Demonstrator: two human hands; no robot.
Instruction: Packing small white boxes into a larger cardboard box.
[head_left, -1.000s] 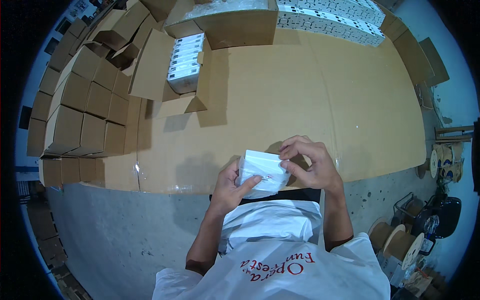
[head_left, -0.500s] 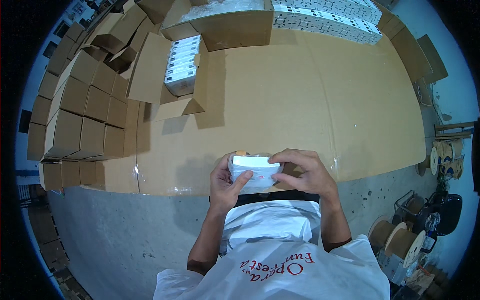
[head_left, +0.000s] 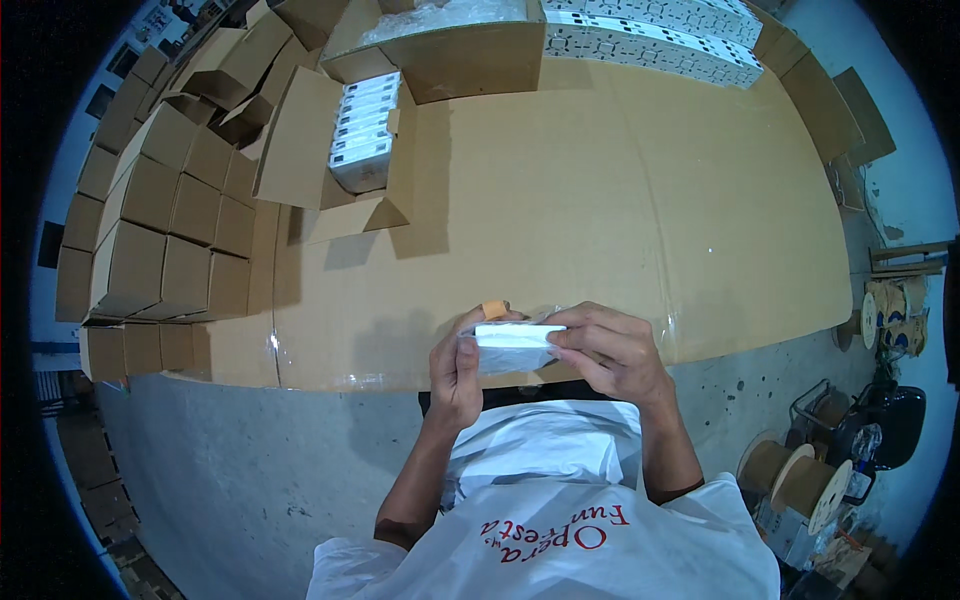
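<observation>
I hold a small white box (head_left: 515, 345) wrapped in clear plastic between both hands, just above the near edge of the cardboard-covered table (head_left: 620, 200). My left hand (head_left: 455, 365) grips its left end; an orange band shows on one fingertip. My right hand (head_left: 610, 350) pinches its right end with fingers on top. The box is seen edge-on, tilted flat toward me.
An open carton (head_left: 360, 140) with several white boxes stands at the back left. Stacks of closed brown cartons (head_left: 160, 230) fill the left side. A large carton (head_left: 450, 40) and a row of white boxes (head_left: 650, 30) line the far edge. Cable spools (head_left: 800, 480) sit on the floor at right.
The white box has turned from showing its broad face to lying edge-on, and both hands have shifted to grip its two ends.
</observation>
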